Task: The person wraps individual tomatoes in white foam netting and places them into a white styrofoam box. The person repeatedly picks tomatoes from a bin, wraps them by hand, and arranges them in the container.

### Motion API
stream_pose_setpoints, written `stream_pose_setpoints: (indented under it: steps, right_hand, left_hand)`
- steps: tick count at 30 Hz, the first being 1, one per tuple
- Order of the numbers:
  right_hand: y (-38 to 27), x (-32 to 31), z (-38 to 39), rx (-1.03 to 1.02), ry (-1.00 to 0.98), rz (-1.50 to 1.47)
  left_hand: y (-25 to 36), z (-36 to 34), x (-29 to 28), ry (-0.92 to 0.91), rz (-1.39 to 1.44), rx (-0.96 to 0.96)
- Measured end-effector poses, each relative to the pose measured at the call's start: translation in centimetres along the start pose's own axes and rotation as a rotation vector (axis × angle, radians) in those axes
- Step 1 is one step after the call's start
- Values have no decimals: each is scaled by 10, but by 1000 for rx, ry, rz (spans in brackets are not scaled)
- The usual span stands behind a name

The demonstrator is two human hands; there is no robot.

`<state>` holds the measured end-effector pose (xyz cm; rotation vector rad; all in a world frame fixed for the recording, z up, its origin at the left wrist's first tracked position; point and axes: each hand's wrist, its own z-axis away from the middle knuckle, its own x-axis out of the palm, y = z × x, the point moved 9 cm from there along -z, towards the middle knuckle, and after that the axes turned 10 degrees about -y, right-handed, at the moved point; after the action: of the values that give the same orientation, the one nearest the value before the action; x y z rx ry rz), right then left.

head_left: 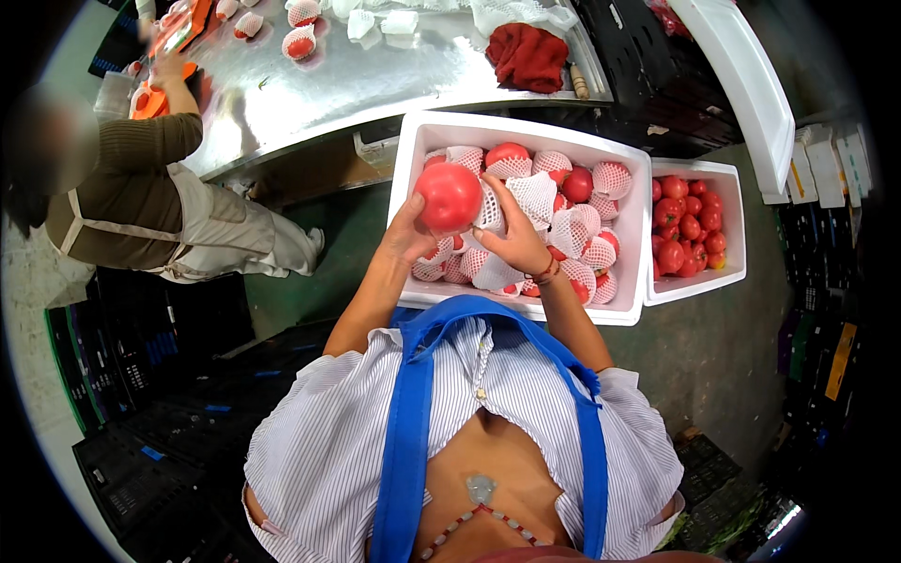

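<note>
My left hand [406, 231] grips a large, smooth red tomato [448, 198] from its left side, raised over a white foam box [619, 314]. Close against the tomato's right side, my right hand [516, 240] has its thumb and fingers around a white foam net sleeve [489, 210]. Part of that sleeve is hidden by the fingers and the tomato. Below both hands the box is full of red tomatoes, most of them in white net sleeves [571, 232]. A few bare ones, such as a dark red tomato [577, 184], show among them.
A second white foam box [694, 286] of bare tomatoes stands at the right. Beyond is a metal table [328, 98] with a dark red cloth [527, 56] and sleeved tomatoes [299, 42]. A co-worker [131, 188] stands at the left. Black crates [141, 460] are stacked lower left.
</note>
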<state>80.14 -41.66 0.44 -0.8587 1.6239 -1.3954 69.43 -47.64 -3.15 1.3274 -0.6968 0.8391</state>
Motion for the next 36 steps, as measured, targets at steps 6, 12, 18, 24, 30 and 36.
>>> stream_pose_setpoints:
  steps: [6,12,18,24,30,36]
  right_hand:
    - [-5,2,-7,-31,11,-141]
    - [-1,-7,-3,-85,52,-431]
    - [-4,-8,4,-69,55,-554]
    - [14,-6,0,188,93,-556]
    - [22,-17,5,216,120,-126]
    - [-2,-31,0,67,198,43]
  left_hand:
    - [34,3,33,-20,-752,192]
    - [32,2,62,-56,-822,319]
    - [28,-4,51,-21,-621,207]
    - [21,-4,57,-72,-1005,130]
    - [11,-3,23,94,-380,-65]
    - [-8,1,16,185,25,-177]
